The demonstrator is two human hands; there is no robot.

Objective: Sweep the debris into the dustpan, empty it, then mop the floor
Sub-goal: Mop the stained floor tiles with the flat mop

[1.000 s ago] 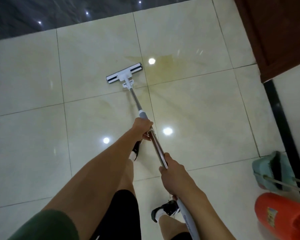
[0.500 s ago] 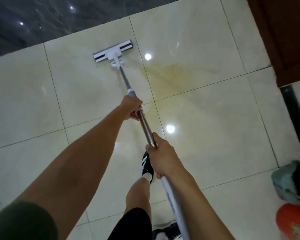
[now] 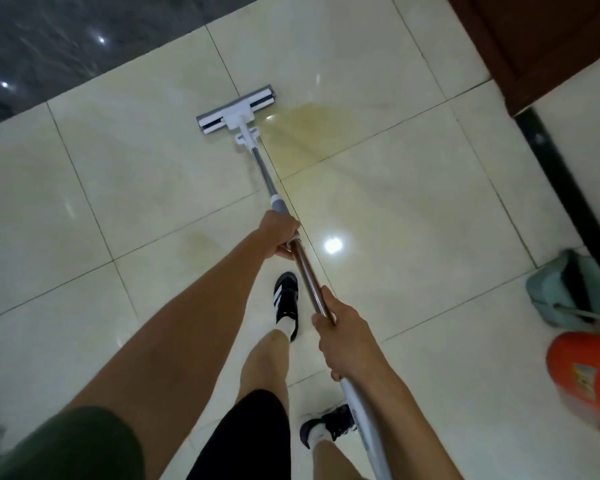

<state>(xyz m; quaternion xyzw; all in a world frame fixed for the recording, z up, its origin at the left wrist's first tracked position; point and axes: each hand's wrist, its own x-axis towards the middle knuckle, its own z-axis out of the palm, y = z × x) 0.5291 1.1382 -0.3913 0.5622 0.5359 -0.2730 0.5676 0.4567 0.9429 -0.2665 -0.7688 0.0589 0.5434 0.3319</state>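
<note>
Here the left hand (image 3: pixel 280 234) and right hand (image 3: pixel 343 336) both gripped the mop (image 3: pixel 237 110) pole; light, stiff, probably slippery, head beside the yellow stain (image 3: pixel 312 133).

No legible text. The label (image 3: pixel 585 380) on the orange container (image 3: pixel 582 368) is too blurred to read.

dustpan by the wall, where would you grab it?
Probably by its thin handle, coming from the left, the open floor side. The dustpan sits against the wall with the orange bin just in front, so those sides are blocked. Both hands are busy on the mop.
</note>
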